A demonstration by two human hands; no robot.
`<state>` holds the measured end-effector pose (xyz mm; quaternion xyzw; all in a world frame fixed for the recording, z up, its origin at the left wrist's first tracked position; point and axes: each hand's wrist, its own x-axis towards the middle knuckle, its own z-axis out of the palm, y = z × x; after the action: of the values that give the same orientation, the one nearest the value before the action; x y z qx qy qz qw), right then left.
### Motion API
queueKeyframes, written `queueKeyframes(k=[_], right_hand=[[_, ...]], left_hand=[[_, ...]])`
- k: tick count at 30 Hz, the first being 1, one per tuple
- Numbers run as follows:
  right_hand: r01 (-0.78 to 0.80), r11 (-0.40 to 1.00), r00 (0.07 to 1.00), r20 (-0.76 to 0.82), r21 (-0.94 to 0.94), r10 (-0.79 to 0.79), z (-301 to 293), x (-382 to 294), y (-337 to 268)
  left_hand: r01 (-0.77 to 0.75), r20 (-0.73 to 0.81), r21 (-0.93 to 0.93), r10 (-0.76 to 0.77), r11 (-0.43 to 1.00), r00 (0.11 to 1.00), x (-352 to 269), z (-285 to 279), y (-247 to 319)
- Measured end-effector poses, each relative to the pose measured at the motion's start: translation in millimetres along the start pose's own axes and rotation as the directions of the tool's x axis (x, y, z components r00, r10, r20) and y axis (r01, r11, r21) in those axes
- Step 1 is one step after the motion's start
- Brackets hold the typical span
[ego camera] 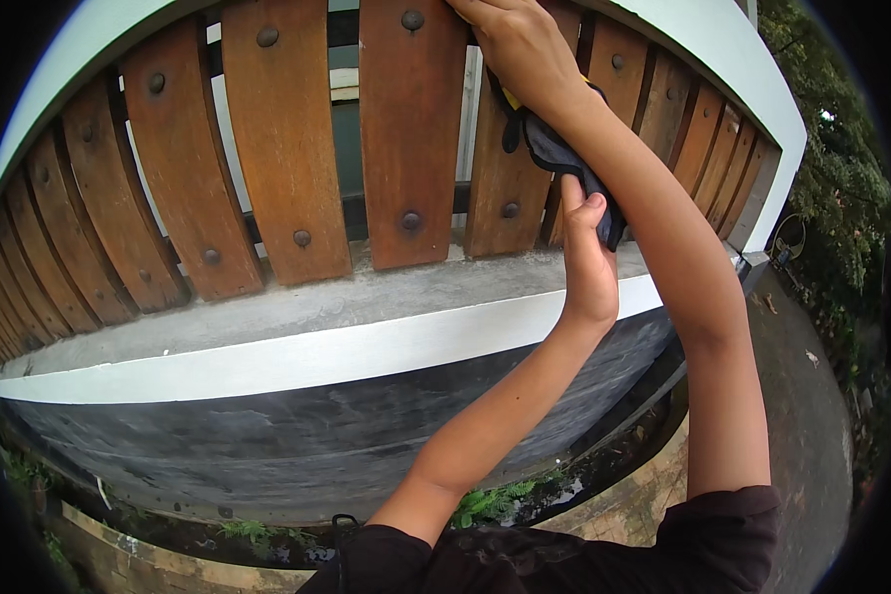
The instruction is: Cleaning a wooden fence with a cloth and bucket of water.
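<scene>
A grey cloth with black edging and a strip of yellow hangs against the wooden slats, partly hidden behind my right wrist. My left hand grips its lower end, with the thumb in front. Higher up, my right hand reaches across to a brown wooden slat; its fingertips meet the slat's right edge near the top of the view. The right palm faces the fence, so whether it also holds part of the cloth is hidden. My right forearm crosses in front of the cloth.
Round dark bolt heads stud the slats. Below runs a concrete ledge with a white edge, above a dark grey wall. A drain with green plants lies at the wall's foot. Paving and trees are at right.
</scene>
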<state>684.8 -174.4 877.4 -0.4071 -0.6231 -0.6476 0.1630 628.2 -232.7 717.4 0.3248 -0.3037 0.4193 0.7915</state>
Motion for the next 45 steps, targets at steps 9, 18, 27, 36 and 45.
queueKeyframes(k=[9,18,27,36,45], right_hand=[[-0.063,0.986,0.991,-0.110,0.152,0.080,10,-6,-15],[0.096,0.968,0.985,-0.162,0.233,-0.058,32,38,-21],[0.109,0.992,0.937,-0.340,0.064,-0.081,16,-19,6],[-0.221,0.970,0.954,-0.185,0.096,0.236,3,-39,3],[0.073,0.997,0.973,-0.219,0.010,-0.069,8,-32,28]], left_hand=[[-0.011,-0.075,0.038,0.014,0.999,0.997,-4,-3,-3],[-0.074,-0.065,0.041,0.077,0.996,0.995,5,-7,9],[0.135,0.071,0.063,-0.139,0.989,0.988,-8,-19,-12],[0.129,0.034,-0.002,-0.129,0.992,0.991,-5,-7,-17],[0.017,0.007,-0.023,-0.017,1.000,1.000,0,4,-29]])
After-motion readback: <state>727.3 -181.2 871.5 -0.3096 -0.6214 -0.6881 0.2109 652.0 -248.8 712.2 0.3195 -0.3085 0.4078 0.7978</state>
